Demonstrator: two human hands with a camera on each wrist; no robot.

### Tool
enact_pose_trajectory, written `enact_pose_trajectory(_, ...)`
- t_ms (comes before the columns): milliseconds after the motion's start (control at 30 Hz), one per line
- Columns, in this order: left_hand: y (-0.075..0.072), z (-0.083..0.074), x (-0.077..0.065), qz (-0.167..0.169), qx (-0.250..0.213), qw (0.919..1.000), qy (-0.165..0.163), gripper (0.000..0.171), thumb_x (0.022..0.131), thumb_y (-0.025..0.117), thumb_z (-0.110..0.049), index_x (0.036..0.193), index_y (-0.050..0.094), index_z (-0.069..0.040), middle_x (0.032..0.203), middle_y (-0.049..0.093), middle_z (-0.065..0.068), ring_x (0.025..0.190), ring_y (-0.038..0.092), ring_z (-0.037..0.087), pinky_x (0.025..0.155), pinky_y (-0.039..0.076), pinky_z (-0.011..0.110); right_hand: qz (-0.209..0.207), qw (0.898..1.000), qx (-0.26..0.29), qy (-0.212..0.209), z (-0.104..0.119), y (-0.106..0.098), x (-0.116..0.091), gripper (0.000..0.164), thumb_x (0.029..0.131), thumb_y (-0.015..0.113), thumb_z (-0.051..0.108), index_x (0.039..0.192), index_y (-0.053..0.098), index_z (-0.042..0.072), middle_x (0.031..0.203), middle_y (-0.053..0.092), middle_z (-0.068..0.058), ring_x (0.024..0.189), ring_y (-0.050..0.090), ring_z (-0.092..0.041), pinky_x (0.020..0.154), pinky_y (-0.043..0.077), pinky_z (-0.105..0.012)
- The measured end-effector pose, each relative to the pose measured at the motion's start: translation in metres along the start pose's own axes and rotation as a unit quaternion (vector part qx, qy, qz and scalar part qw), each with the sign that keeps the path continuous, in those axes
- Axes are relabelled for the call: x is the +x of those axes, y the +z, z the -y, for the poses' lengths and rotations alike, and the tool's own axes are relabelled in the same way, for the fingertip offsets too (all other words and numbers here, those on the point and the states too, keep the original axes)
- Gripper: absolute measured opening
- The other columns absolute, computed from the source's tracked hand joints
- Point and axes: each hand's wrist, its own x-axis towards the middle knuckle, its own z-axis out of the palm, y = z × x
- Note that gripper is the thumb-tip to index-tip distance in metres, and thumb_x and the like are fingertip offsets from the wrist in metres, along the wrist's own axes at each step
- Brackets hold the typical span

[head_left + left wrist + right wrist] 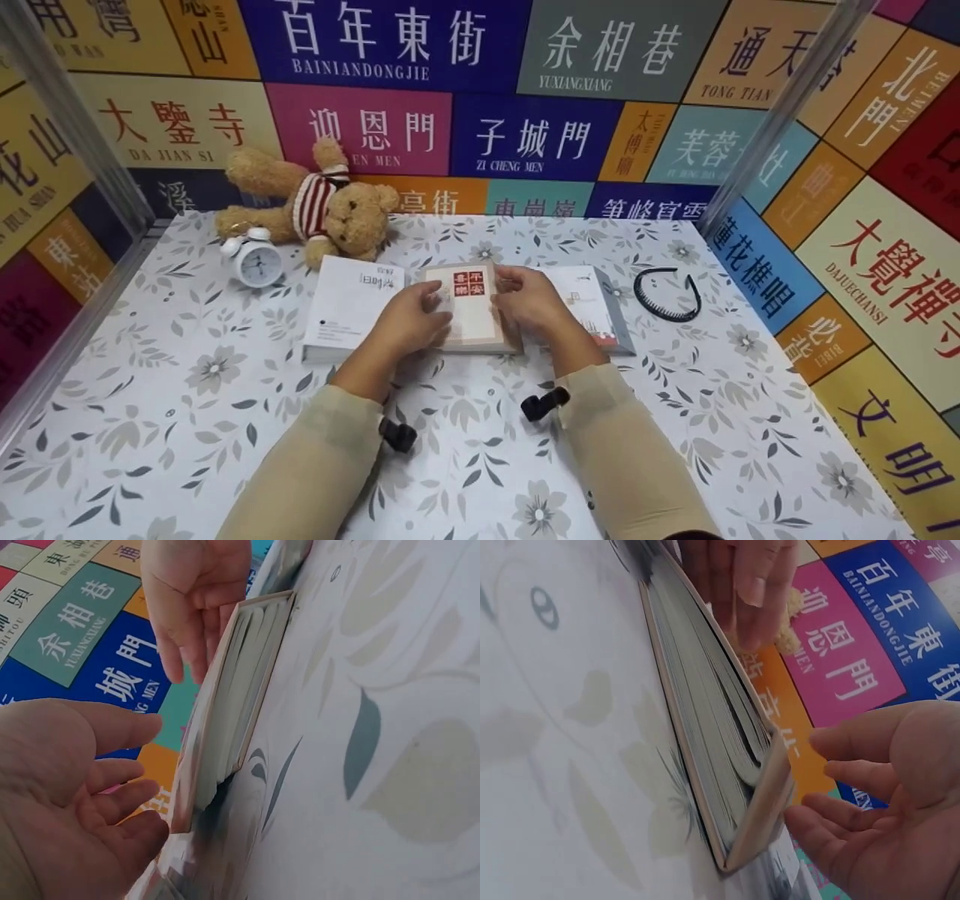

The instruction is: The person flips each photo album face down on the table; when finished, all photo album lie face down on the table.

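Note:
Between my hands a beige book (474, 315) with red square characters on its cover lies on the patterned tabletop. My left hand (414, 319) is at its left side, fingers loosely bent, with no grip on it. At the book's right side, my right hand (532, 300) has relaxed fingers; its fingertips are at or very near the spine (761, 806), and contact is hard to tell. The page edges (244, 682) show in the left wrist view. A white book (349, 304) lies left of the beige one, and another white book (581, 300) with a grey edge lies to the right, partly behind my right hand.
A white alarm clock (256, 259) stands at the back left, beside a teddy bear (311, 199) in a striped top lying on its side. A black headband (667, 294) lies on the right. Printed panels (360, 124) wall in the back and sides.

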Motion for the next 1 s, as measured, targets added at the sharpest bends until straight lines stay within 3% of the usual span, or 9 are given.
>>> enact_pose_trajectory(167, -0.015, 0.003, 0.001, -0.047, -0.042, 0.9977, 0.027, 0.062, 0.102, 0.07, -0.023, 0.16, 0.05, -0.011, 0.166, 0.05, 0.013, 0.154, 0.048, 0.035, 0.13, 0.039, 0.049, -0.016, 0.997, 0.046, -0.058, 0.009, 0.019, -0.002, 0.052, 0.1, 0.07, 0.009, 0.151, 0.062, 0.012, 0.15, 0.065, -0.01, 0.138, 0.062, -0.026, 0.118, 0.052, -0.042)
enact_pose_trajectory(300, -0.03, 0.013, -0.001, -0.06, -0.073, 0.9942, 0.05, 0.064, 0.102, 0.071, -0.022, 0.16, 0.048, -0.008, 0.164, 0.052, 0.013, 0.154, 0.049, 0.033, 0.129, 0.04, 0.047, -0.01, 0.993, 0.074, -0.088, 0.017, 0.039, -0.004, 0.052, 0.099, 0.072, 0.004, 0.15, 0.063, 0.012, 0.147, 0.067, -0.012, 0.131, 0.067, -0.027, 0.107, 0.059, -0.036)
enact_pose_trajectory(433, -0.049, 0.027, -0.005, -0.079, -0.078, 0.9926, 0.048, 0.065, 0.102, 0.07, -0.024, 0.16, 0.047, -0.007, 0.163, 0.053, 0.014, 0.152, 0.05, 0.033, 0.127, 0.043, 0.047, 0.004, 0.992, 0.074, -0.106, 0.026, 0.057, -0.003, 0.057, 0.098, 0.074, 0.008, 0.153, 0.06, 0.01, 0.144, 0.069, -0.016, 0.127, 0.069, -0.027, 0.1, 0.062, -0.033)
enact_pose_trajectory(700, -0.091, 0.044, -0.022, -0.134, -0.088, 0.986, 0.048, 0.062, 0.104, 0.069, -0.027, 0.159, 0.049, -0.006, 0.161, 0.055, 0.015, 0.152, 0.051, 0.032, 0.127, 0.043, 0.045, 0.042, 0.991, 0.069, -0.11, 0.044, 0.092, -0.007, 0.06, 0.099, 0.075, 0.014, 0.155, 0.056, 0.013, 0.144, 0.07, -0.009, 0.129, 0.069, -0.027, 0.108, 0.059, -0.036)
enact_pose_trajectory(867, -0.114, 0.056, -0.033, -0.144, -0.081, 0.9854, 0.041, 0.064, 0.105, 0.067, -0.027, 0.161, 0.046, -0.007, 0.164, 0.051, 0.015, 0.155, 0.047, 0.034, 0.129, 0.04, 0.047, 0.055, 0.988, 0.087, -0.115, 0.051, 0.11, -0.008, 0.062, 0.098, 0.077, 0.016, 0.156, 0.056, 0.013, 0.146, 0.069, -0.009, 0.133, 0.068, -0.027, 0.108, 0.059, -0.035)
enact_pose_trajectory(1000, -0.125, 0.065, -0.04, -0.134, -0.071, 0.9882, 0.02, 0.067, 0.105, 0.067, -0.028, 0.164, 0.042, -0.008, 0.169, 0.046, 0.014, 0.158, 0.042, 0.035, 0.131, 0.036, 0.05, 0.053, 0.988, 0.096, -0.109, 0.054, 0.119, -0.008, 0.063, 0.098, 0.078, 0.018, 0.156, 0.056, 0.014, 0.149, 0.068, -0.007, 0.139, 0.063, -0.028, 0.112, 0.057, -0.036)
